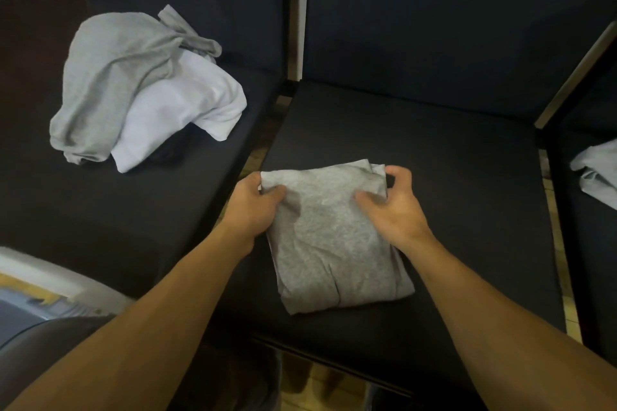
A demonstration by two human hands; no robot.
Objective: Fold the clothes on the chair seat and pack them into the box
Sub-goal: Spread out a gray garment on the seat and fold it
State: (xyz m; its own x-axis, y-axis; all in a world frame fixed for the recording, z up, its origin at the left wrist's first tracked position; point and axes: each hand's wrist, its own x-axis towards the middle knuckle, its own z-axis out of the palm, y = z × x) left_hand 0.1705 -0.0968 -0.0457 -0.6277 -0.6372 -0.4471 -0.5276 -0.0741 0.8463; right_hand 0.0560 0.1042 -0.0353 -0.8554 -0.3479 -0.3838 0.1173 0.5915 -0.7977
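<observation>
A folded grey garment (330,243) lies on the dark seat of the middle chair (450,210). My left hand (253,207) grips its far left corner, thumb on top and fingers under the edge. My right hand (397,207) clasps the far right corner the same way. On the left chair seat (100,227) sits a loose pile: a crumpled grey garment (113,77) on top of a white garment (180,110), with something black barely showing beneath. At the bottom left, a pale edge of what may be the box (43,280) is partly visible.
A third dark chair stands at the right edge with a light crumpled cloth (597,173) on it. Narrow gaps between the chairs show a wooden floor (263,157). Tall dark chair backs (434,27) close off the far side.
</observation>
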